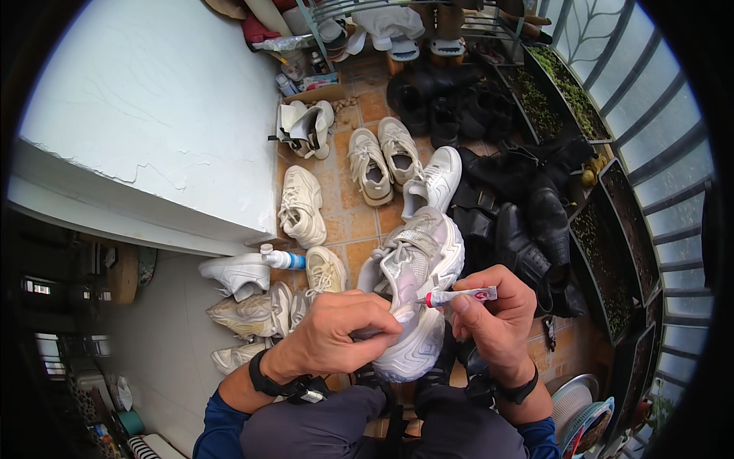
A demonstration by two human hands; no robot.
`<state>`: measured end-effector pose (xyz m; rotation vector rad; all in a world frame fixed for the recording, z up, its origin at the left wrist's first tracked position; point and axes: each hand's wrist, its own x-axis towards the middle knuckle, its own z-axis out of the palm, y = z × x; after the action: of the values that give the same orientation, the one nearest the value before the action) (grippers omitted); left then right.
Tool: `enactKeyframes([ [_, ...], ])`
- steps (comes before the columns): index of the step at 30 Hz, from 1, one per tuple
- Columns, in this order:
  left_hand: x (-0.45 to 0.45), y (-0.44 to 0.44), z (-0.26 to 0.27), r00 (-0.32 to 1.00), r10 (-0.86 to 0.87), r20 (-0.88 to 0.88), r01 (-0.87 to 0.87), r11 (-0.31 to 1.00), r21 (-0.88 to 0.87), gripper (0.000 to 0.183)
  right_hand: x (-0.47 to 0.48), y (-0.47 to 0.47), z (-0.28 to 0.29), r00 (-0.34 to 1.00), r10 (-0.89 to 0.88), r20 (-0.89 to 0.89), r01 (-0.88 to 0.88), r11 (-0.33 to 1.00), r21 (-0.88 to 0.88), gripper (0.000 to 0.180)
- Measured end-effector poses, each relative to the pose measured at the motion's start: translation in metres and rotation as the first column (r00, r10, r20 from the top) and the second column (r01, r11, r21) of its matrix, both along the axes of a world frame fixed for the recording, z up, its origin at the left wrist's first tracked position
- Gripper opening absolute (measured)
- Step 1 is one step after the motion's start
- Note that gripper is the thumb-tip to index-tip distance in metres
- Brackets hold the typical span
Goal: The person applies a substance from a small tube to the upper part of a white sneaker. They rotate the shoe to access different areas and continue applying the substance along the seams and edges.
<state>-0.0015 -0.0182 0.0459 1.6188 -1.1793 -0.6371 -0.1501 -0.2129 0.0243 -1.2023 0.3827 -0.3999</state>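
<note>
A white and silver chunky sneaker (413,275) is held up before my knees, its toe pointing away from me. My left hand (350,330) pinches the sneaker's heel collar between thumb and fingers. Between the thumb and fingers of my right hand (496,312) is a small squeeze tube (464,296) with a red collar. Its narrow nozzle points left and lies at or close to the side of the shoe's upper; whether it touches I cannot tell. The sneaker's inside is partly hidden behind my left hand.
White sneakers (370,163) and a white bottle with a blue label (282,258) are on the tiled floor ahead and left. Black leather shoes (527,229) crowd the right, beside planter boxes (602,269) along the railing. A white wall (160,115) bounds the left; a shoe rack (321,28) stands ahead.
</note>
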Motion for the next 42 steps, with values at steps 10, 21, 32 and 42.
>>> enactKeyframes([
  [10, 0.0, -0.004, 0.0, 1.0, -0.003, -0.019, 0.004, 1.0, 0.007, 0.016, -0.001, 0.002, 0.002, 0.999, 0.033, 0.004, -0.033, 0.998, -0.057, 0.012],
  [21, 0.0, 0.0, -0.008, 0.999, -0.008, 0.035, 0.009, 1.0, -0.011, 0.028, 0.002, 0.008, 0.0, 0.995, 0.088, -0.036, -0.09, 0.995, -0.054, 0.013],
  [32, -0.007, 0.0, -0.014, 0.997, 0.036, -0.069, -0.036, 0.999, 0.0, 0.073, 0.004, 0.01, 0.002, 0.992, 0.115, -0.042, -0.119, 0.987, -0.105, 0.013],
  [42, -0.005, -0.001, -0.01, 0.999, 0.0, -0.036, 0.001, 1.0, 0.014, 0.083, 0.007, 0.012, 0.001, 0.992, 0.129, 0.004, -0.126, 0.974, -0.19, 0.013],
])
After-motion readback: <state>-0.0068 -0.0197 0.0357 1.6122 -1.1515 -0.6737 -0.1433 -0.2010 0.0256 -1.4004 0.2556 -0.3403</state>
